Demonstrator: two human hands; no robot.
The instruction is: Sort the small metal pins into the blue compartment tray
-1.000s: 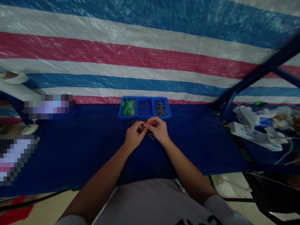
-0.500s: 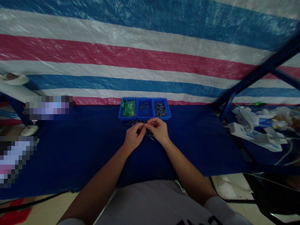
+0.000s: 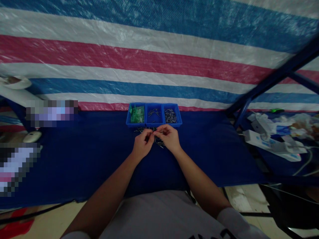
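My left hand and my right hand meet fingertip to fingertip above a loose pile of thin metal pins on the blue tabletop. Both hands are closed in a pinch; whatever lies between the fingers is too small to make out. Right behind them stand three joined blue bins. Green-tinted plastic packets fill the left bin. A few thin pins lie in the middle bin, while many short metal pieces cover the floor of the right bin.
A striped tarpaulin hangs behind the blue table. To the right, a blue metal frame slants up beside a white power strip and plastic bags. On the left are two blurred-out items and a white mouse-like object.
Almost nothing differs. My hands keep the same pinch over the pile, and the view has shifted very slightly.
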